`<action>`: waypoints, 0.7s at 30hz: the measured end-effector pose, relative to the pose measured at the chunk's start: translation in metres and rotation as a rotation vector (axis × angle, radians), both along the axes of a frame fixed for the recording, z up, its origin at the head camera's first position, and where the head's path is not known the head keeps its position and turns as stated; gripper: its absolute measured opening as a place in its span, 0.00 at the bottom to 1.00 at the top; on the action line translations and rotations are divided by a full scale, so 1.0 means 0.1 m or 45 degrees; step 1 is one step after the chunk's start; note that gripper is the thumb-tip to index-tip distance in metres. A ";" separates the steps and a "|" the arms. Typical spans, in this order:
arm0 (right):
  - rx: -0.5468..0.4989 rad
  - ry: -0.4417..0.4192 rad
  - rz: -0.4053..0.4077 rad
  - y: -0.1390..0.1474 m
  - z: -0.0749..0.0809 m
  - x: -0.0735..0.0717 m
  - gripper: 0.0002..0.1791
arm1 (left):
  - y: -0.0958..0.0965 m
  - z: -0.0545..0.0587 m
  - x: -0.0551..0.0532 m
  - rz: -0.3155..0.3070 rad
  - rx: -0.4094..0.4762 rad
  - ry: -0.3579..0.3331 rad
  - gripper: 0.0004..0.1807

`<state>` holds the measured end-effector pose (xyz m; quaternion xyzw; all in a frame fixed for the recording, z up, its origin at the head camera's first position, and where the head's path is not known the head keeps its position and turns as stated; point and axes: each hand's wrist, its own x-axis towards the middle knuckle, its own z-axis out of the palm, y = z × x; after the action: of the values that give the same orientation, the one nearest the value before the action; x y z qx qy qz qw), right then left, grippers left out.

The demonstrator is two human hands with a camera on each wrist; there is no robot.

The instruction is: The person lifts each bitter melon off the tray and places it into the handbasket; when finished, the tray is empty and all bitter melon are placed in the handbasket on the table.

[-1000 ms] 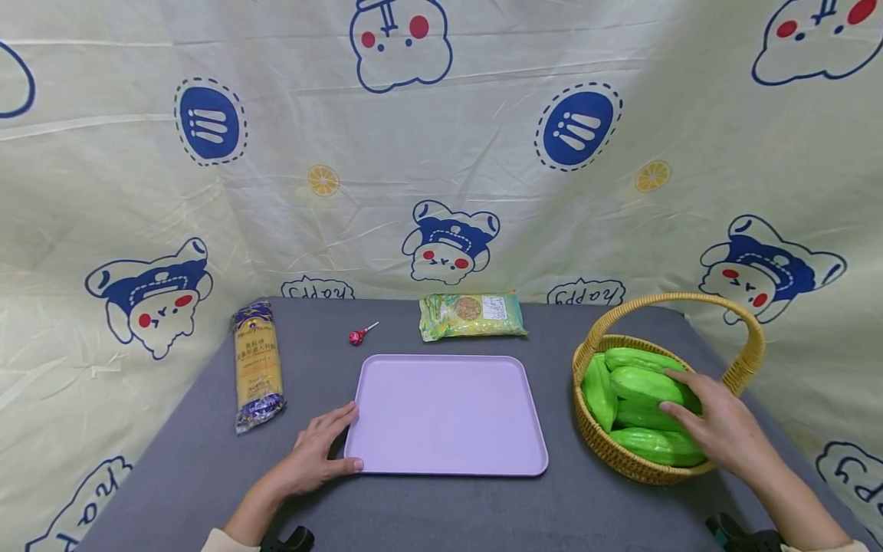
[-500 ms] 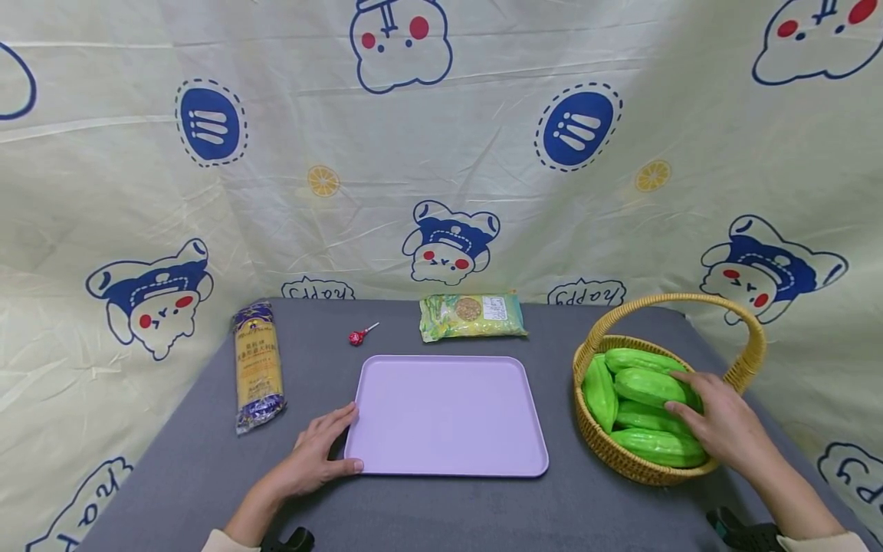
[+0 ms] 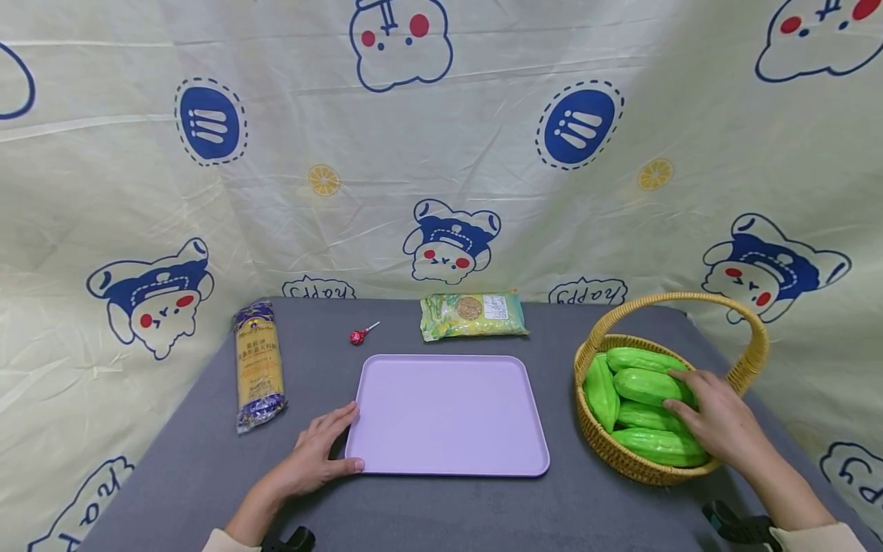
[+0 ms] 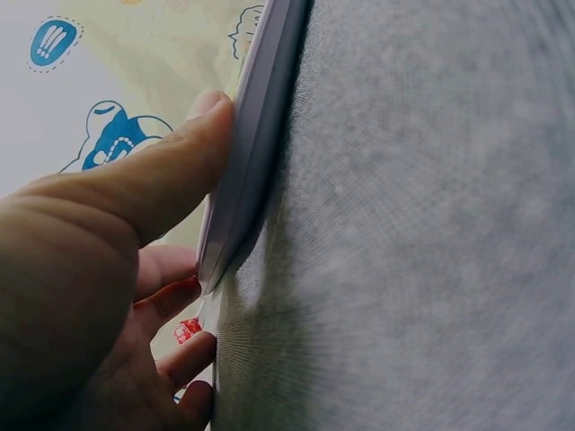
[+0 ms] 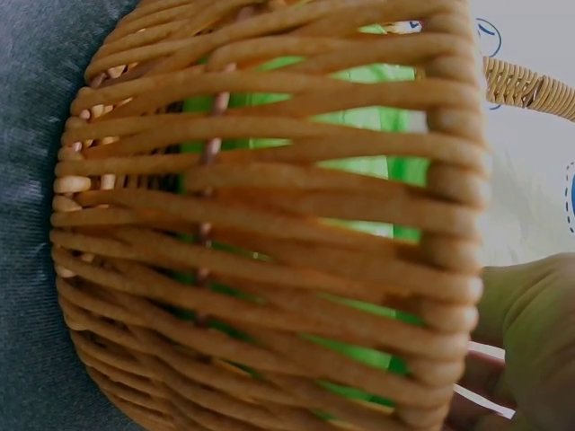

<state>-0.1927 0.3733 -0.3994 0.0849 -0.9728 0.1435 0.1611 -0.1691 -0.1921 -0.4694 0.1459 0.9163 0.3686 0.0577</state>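
Observation:
My left hand [image 3: 320, 452] rests at the near left corner of a lilac tray [image 3: 448, 414], thumb on the front edge and fingers along the left side. In the left wrist view the thumb lies against the tray's rim [image 4: 256, 135]. On the right, a woven basket [image 3: 586, 437] with a tall handle holds several plump, bright green cucumber-like vegetables [image 3: 658, 445]. My right hand [image 3: 724, 422] reaches over its rim and grips the right end of one green vegetable [image 3: 641, 386] between thumb and fingers. The basket wall hides most of that hand in the right wrist view.
A bag of pasta [image 3: 258, 368] lies at the left of the grey tabletop [image 3: 414, 514]. Behind the tray are a red lollipop [image 3: 359, 336] and a green-yellow food packet [image 3: 472, 316]. The basket handle [image 3: 748, 360] arches up beside my right hand. A printed curtain [image 3: 331, 238] hangs behind.
The green vegetables have shifted slightly in the basket, with the gripped one moving a little right and back. My right hand has settled closer around it. The left hand and tray stay put.

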 end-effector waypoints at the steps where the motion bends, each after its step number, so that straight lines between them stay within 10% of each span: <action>1: 0.000 0.000 0.001 0.00 0.00 0.00 0.26 | 0.00 0.00 0.00 0.002 0.004 -0.006 0.45; 21: 0.010 -0.009 -0.026 0.00 0.00 -0.02 0.26 | 0.00 0.01 0.00 0.004 0.004 -0.028 0.45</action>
<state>-0.1946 0.3736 -0.3995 0.0751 -0.9747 0.1384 0.1588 -0.1692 -0.1924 -0.4686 0.1407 0.9152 0.3718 0.0668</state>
